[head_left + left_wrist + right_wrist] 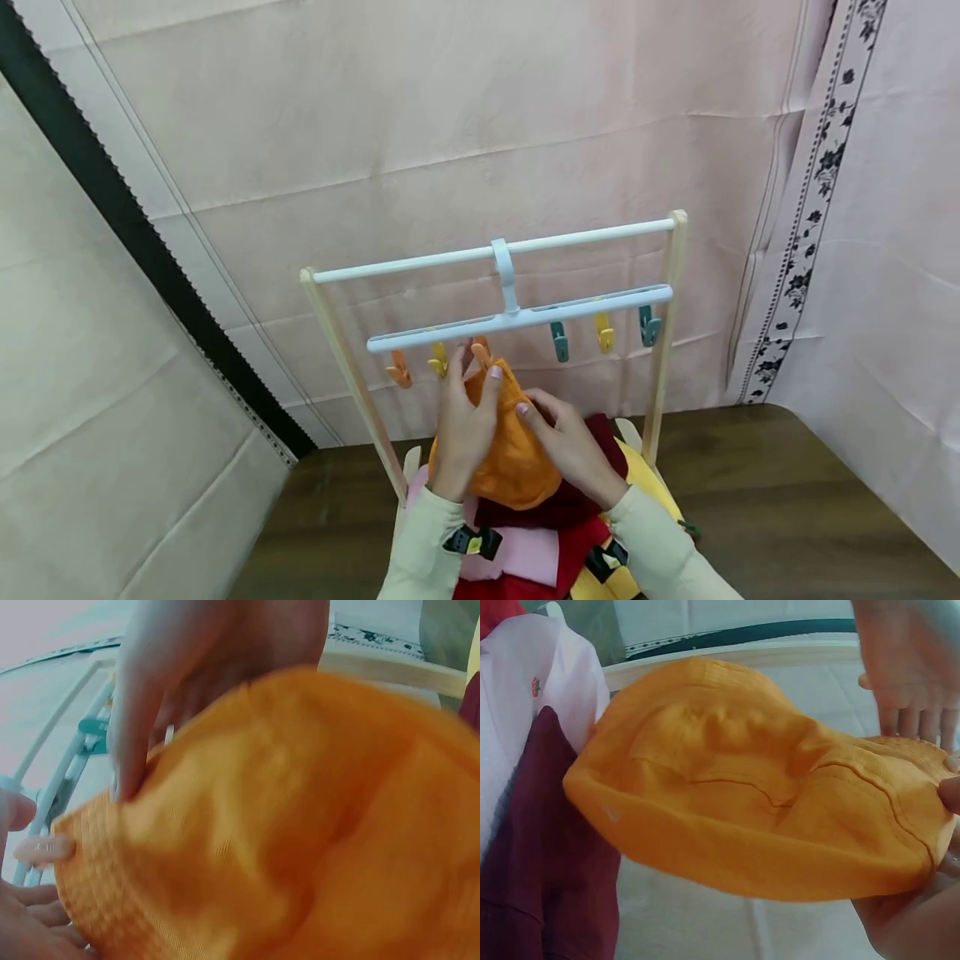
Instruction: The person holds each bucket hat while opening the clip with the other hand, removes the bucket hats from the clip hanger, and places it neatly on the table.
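Observation:
An orange cloth hat (519, 462) with a stitched band hangs between both hands below a light blue hanger (450, 327). My left hand (463, 437) holds its upper edge, thumb in front, right beside an orange clip (482, 353) on the hanger. Whether the clip has bitten the cloth is hard to tell. At the right edge of the hat, my right hand (567, 442) pinches the fabric. The right wrist view shows the hat (727, 855) with its hollow inside towards the camera. In the left wrist view the stitched hat (247, 817) covers much of the hands' work.
The hanger hooks over a white rail (405, 263) on a pale wooden frame (352, 375). Other clips hang along it, including yellow (604, 332) and teal (559, 342) ones. Dark red (603, 437), pink (528, 554) and yellow (645, 479) cloths lie below on the wooden table (750, 500).

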Action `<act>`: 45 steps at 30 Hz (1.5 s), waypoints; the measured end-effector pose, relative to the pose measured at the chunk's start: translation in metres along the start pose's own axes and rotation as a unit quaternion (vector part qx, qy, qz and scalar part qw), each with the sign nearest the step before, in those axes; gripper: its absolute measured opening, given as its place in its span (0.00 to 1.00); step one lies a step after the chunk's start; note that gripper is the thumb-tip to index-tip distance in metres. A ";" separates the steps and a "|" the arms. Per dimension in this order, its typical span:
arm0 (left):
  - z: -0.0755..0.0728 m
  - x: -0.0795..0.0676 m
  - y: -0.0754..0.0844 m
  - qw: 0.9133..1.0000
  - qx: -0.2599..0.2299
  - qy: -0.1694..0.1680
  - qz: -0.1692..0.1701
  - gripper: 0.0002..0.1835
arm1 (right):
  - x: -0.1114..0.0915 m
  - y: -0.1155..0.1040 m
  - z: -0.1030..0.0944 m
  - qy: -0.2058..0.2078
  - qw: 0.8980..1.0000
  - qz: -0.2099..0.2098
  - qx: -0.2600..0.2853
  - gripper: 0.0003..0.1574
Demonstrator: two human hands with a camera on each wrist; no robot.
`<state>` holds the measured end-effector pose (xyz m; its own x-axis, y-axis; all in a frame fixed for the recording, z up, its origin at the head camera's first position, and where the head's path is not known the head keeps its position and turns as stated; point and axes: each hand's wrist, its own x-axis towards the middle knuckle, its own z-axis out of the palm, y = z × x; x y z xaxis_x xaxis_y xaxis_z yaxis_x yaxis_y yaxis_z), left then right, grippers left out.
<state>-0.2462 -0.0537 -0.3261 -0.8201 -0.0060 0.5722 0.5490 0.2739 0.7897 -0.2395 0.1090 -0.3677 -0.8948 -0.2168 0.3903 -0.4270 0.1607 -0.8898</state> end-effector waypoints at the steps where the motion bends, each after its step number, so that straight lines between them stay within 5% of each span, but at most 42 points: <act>1: -0.003 0.001 -0.001 1.000 -0.006 -0.004 0.000 0.32 | -0.002 -0.001 0.000 -0.004 1.000 0.004 -0.001 0.20; 10: -0.016 0.023 0.011 0.992 -0.106 -0.058 -0.023 0.27 | -0.007 -0.018 -0.010 -0.019 1.000 0.014 0.003 0.22; 16: -0.018 0.026 0.015 0.985 -0.153 -0.058 -0.055 0.22 | -0.008 -0.020 -0.012 -0.016 0.999 0.030 -0.006 0.23; 22: -0.016 0.023 0.013 0.983 -0.166 -0.060 -0.053 0.21 | -0.011 -0.011 -0.008 0.019 0.999 0.049 -0.008 0.23; 28: -0.015 0.023 0.014 0.984 -0.165 -0.051 -0.047 0.20 | -0.002 -0.013 -0.006 0.038 0.999 0.011 -0.018 0.23; 34: -0.013 0.025 0.016 0.987 -0.145 -0.046 -0.054 0.21 | 0.002 -0.017 -0.005 0.038 0.999 -0.010 0.000 0.18; 45: -0.008 0.024 0.012 0.981 -0.177 -0.029 -0.076 0.20 | -0.010 -0.014 0.000 0.032 0.999 -0.002 -0.025 0.16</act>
<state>-0.2578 -0.0585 -0.3017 -0.8985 0.0369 0.4373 0.4338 -0.0769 0.8977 -0.2247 0.1088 -0.3590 -0.8989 -0.1562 0.4095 -0.4353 0.2088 -0.8758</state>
